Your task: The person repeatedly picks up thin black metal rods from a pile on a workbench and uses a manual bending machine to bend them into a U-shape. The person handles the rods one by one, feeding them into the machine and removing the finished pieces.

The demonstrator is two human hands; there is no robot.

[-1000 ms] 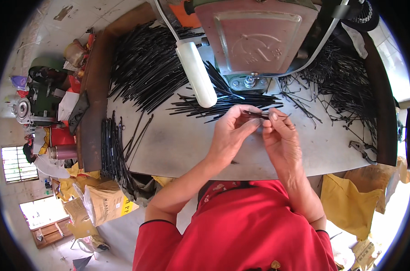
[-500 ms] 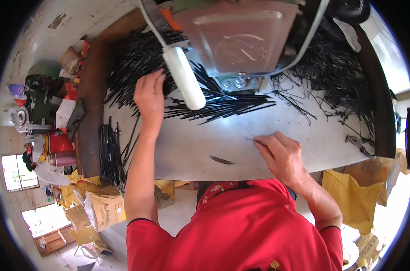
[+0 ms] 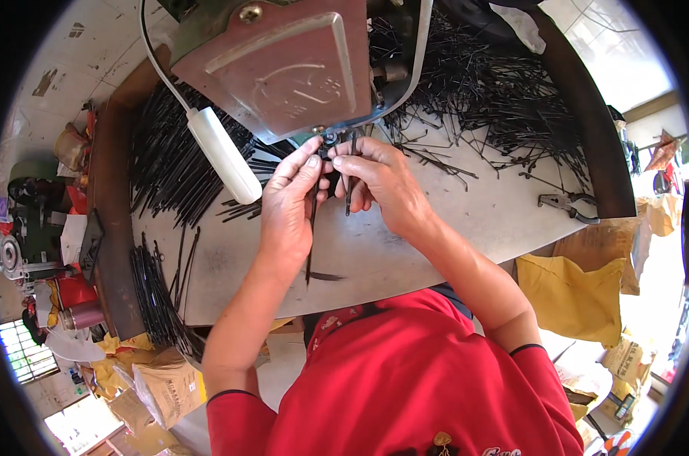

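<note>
Both hands meet just below the head of a machine with a pinkish metal cover (image 3: 280,83). My left hand (image 3: 287,201) pinches a thin black rod (image 3: 311,247) between thumb and fingers; its lower end points toward me. Close beside it, my right hand (image 3: 386,182) has its fingers closed round another slim black rod (image 3: 349,194), which stands nearly upright in the view. The upper ends of the rods lie near the machine's small metal fitting (image 3: 331,138), partly covered by my fingertips. Whether the rods touch the fitting I cannot tell.
Straight black rods (image 3: 173,144) are heaped at left, with a separate bundle (image 3: 153,292) nearer me. Bent rods (image 3: 512,99) pile up at right. Pliers (image 3: 571,204) lie by the right rim. A white tube lamp (image 3: 224,156) hangs left of my hands.
My left hand has left the rod heap and my right hand has risen from the table's front; they now meet beneath the machine head with rods. The whole view has shifted.
</note>
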